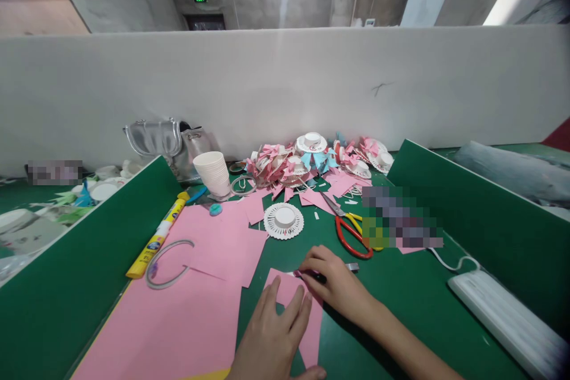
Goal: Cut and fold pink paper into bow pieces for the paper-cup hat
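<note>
My left hand [278, 326] lies with its fingers spread flat, pressing a small pink paper piece [310, 335] onto the green table. Just to its right, my right hand [332, 282] is closed around what looks like a utility knife; only its dark body and silver end [352, 267] show. The tool's front end meets the upper edge of the pink piece, and my fingers hide most of it. Beyond both hands sits a small white paper hat [285, 217] with a fringed brim. Red and yellow-handled scissors [351, 230] lie beyond my right hand.
Large pink sheets [178, 320] cover the left, with a grey ring [150, 267] and yellow glue tube [158, 237] on them. Stacked paper cups [212, 173] and a heap of pink paper crafts [285, 166] stand behind. Green dividers [481, 214] flank the table; a white mask [503, 314] lies right.
</note>
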Available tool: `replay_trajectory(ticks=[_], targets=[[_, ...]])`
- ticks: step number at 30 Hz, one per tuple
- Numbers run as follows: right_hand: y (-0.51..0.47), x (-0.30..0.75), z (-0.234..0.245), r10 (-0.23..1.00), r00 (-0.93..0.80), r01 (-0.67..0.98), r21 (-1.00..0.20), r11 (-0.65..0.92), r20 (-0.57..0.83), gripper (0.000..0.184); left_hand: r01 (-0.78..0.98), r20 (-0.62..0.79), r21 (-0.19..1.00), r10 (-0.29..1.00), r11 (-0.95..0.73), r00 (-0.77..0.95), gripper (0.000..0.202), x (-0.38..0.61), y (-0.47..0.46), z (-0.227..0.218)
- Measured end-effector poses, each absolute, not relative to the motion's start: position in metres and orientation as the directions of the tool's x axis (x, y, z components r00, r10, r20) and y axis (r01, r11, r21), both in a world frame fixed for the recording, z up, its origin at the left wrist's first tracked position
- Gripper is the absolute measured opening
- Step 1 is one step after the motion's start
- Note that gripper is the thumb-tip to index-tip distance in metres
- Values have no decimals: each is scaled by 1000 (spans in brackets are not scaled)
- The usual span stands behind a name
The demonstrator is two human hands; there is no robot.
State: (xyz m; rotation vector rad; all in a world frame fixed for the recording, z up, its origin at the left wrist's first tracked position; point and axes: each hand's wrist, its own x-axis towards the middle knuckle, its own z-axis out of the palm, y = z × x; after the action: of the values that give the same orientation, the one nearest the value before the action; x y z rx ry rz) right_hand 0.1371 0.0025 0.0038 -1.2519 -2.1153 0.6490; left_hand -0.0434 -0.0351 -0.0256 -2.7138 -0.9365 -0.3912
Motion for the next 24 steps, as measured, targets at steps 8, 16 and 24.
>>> replay_trajectory(ticks=[8, 16, 24], targets=[[5, 134, 2, 888, -383, 608, -655, 450, 255, 14, 645, 326, -102, 587, -758, 741, 72, -41, -35, -29], [3, 136, 3, 896, -373, 623, -651, 433, 239, 15, 631, 302, -116, 578, -767, 758, 71, -41, -35, -25], [2, 137, 1, 901, -354, 627, -651, 428, 252, 15, 629, 323, -134, 567, -766, 758, 73, -43, -34, -29]])
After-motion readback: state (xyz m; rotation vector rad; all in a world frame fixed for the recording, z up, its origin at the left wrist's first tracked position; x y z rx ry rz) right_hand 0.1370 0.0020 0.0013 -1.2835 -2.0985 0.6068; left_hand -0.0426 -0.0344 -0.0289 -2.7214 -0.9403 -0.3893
